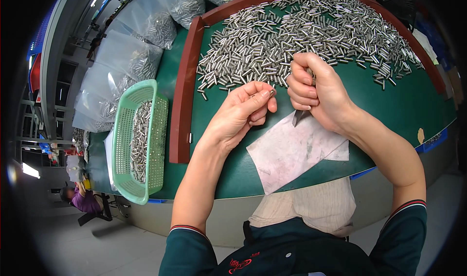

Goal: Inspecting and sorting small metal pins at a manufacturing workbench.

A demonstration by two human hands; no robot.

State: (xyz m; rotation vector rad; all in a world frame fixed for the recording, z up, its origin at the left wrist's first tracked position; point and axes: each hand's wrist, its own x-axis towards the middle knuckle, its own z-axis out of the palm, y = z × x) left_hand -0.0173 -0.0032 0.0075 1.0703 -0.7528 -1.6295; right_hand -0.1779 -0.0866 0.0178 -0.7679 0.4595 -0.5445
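My left hand (245,109) is closed in a pinch, thumb against forefinger. A small metal pin (273,87) shows at its fingertips, mostly covered by them. Just to the right, my right hand (314,89) is wrapped in a fist around a tool with a flat, pointed metal blade (298,117). The blade sticks out below the fist, and the fingers hide most of the handle. Under both hands lies a stained white cloth (296,152) on the green tabletop (221,171). Beyond them spreads a large heap of short, shiny metal pins (292,35).
A dark red wooden rail (182,110) borders the heap on the left and far sides. Left of it stands a light green plastic basket (158,154) holding more pins. Several clear bags of metal parts (138,62) line the table's far left. A person in purple (85,200) sits farther off.
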